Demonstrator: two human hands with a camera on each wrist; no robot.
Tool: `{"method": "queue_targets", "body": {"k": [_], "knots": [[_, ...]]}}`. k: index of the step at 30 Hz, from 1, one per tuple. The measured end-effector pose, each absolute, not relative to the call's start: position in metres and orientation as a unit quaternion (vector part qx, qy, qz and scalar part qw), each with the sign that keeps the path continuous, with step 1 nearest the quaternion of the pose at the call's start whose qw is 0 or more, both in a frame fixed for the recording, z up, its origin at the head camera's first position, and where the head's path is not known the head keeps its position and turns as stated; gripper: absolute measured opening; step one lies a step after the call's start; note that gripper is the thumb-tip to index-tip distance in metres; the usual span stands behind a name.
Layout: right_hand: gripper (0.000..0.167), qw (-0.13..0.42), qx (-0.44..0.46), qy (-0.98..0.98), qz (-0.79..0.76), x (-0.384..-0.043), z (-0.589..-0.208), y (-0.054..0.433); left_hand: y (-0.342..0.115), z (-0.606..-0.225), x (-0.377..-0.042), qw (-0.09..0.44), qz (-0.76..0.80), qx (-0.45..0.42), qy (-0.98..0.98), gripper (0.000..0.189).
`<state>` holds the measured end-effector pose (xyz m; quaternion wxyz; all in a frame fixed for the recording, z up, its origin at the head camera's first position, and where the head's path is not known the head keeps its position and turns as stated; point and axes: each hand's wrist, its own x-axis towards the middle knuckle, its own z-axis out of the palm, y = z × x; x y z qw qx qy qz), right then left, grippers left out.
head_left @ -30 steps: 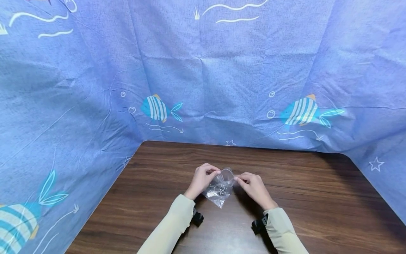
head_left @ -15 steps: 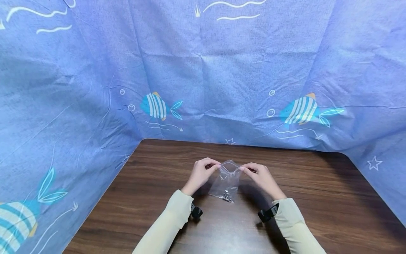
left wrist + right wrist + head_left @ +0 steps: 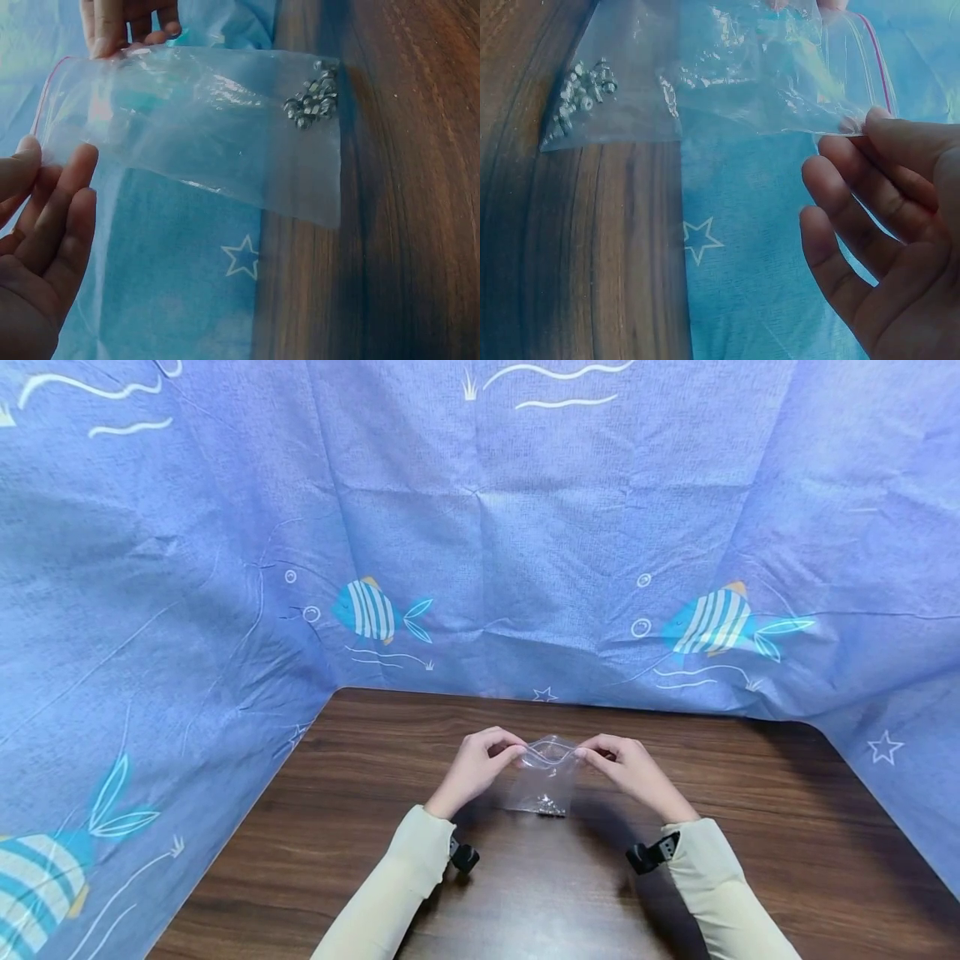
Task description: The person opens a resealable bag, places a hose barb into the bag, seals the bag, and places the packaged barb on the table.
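Observation:
Between my two hands hangs a clear zip bag [image 3: 542,787], its mouth spread a little apart and a red line along the top edge in both wrist views. My left hand [image 3: 477,763] pinches one top corner between thumb and forefinger. At the opposite corner, the thumb and forefinger of my right hand [image 3: 618,768] pinch the bag, the other fingers loosely bent below. Several small shiny metal pieces [image 3: 313,97], like screws or nuts, are gathered in one bottom corner. In the right wrist view the metal pieces [image 3: 582,97] lie low in the bag, close over the table.
A dark wood-grain table [image 3: 360,793] stretches under both hands. Blue fabric [image 3: 555,552] printed with fish and stars hangs behind it and along the sides. Each wrist wears a small black camera [image 3: 465,858] below a pale sleeve [image 3: 397,885].
The right hand has moved right and up, and the left slightly up. The bag went from crumpled to stretched and hanging, its mouth wider, with the metal pieces gathered at the bottom.

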<state>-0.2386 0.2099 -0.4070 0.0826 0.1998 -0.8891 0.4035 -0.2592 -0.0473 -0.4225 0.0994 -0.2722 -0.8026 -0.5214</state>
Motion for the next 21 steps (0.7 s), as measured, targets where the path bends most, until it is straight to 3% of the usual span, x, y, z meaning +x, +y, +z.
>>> {"method": "queue_targets", "body": {"k": [13, 21], "knots": [[0.008, 0.111, 0.188, -0.887, 0.407, -0.2368, -0.4069, 0.2102, -0.0481, -0.4253, -0.2602, 0.137, -0.542, -0.232, -0.796, 0.013], [0.01, 0.099, 0.192, -0.879, 0.424, -0.2362, -0.4092, 0.2043, -0.0482, -0.4281, -0.2608, 0.158, -0.496, -0.236, -0.82, 0.008]]}}
